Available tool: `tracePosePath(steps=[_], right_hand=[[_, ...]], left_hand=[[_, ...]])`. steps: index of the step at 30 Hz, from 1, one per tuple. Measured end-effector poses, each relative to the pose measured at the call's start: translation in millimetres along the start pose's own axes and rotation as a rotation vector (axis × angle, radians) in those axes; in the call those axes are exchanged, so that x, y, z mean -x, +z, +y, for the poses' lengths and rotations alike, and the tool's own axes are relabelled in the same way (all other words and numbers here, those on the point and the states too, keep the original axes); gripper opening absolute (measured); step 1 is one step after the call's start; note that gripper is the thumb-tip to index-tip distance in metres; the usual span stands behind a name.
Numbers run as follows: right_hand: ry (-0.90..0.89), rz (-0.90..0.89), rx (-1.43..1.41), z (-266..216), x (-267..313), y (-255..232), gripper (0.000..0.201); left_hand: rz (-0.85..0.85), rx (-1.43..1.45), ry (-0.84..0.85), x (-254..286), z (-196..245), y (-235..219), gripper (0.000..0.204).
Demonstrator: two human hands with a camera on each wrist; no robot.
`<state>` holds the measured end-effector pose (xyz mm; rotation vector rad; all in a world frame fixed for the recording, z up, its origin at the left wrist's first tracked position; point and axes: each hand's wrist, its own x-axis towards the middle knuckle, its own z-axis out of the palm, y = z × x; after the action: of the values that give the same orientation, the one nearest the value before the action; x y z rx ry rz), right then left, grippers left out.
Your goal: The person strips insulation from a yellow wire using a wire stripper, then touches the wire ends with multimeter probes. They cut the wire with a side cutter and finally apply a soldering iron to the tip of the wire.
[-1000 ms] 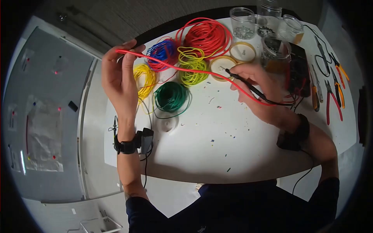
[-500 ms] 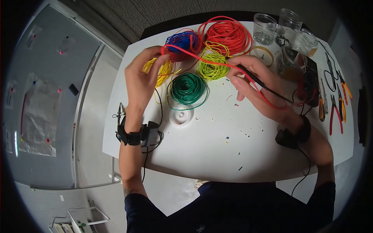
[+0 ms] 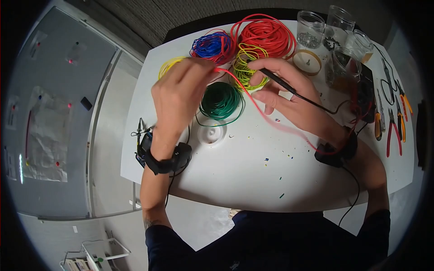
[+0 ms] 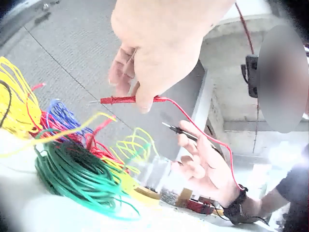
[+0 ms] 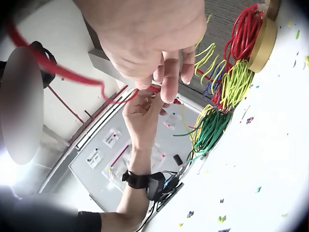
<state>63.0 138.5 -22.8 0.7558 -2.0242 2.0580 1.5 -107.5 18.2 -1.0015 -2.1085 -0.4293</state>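
Pinching red probe (image 4: 126, 100), left hand (image 3: 178, 92); right hand (image 3: 298, 103), at its three o'clock in head view, grips black probe (image 3: 278, 81), green coil (image 3: 221, 102) at lime coil's (image 3: 240, 72) seven o'clock.

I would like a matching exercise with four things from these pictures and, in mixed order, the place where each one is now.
1. Red pen-shaped test probe
2. Black pen-shaped test probe
3. Round coil of dark green wire
4. Metal pliers with red handles

A. Lying near the right edge of the white table
B. In the right hand
C. In the left hand
D. Just behind the small whitish round dish

Right pairs: 1-C, 2-B, 3-D, 4-A
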Motion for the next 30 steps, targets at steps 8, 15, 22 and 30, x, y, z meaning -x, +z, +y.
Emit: tracePosePath(steps=[8, 15, 22, 30], right_hand=[[-0.376, 0.097, 0.300, -5.5, -3.1, 0.0, 0.036], [-0.462, 0.136, 0.454, -10.2, -2.4, -16.5, 0.027], [-0.394, 0.286, 0.281, -4.4, -2.7, -22.0, 0.019], [-0.415, 0.343, 0.207, -10.8, -4.9, -19.0, 0.016]], left_hand=[[0.020, 0.113, 0.158, -12.6, 51.1, 5.3, 0.029], [0.029, 0.278, 0.092, -18.5, 42.5, 16.1, 0.021], [-0.059, 0.171, -0.576, -15.3, -64.7, 11.1, 0.041], [-0.519, 0.099, -0.642, -20.4, -98.1, 43.3, 0.046]])
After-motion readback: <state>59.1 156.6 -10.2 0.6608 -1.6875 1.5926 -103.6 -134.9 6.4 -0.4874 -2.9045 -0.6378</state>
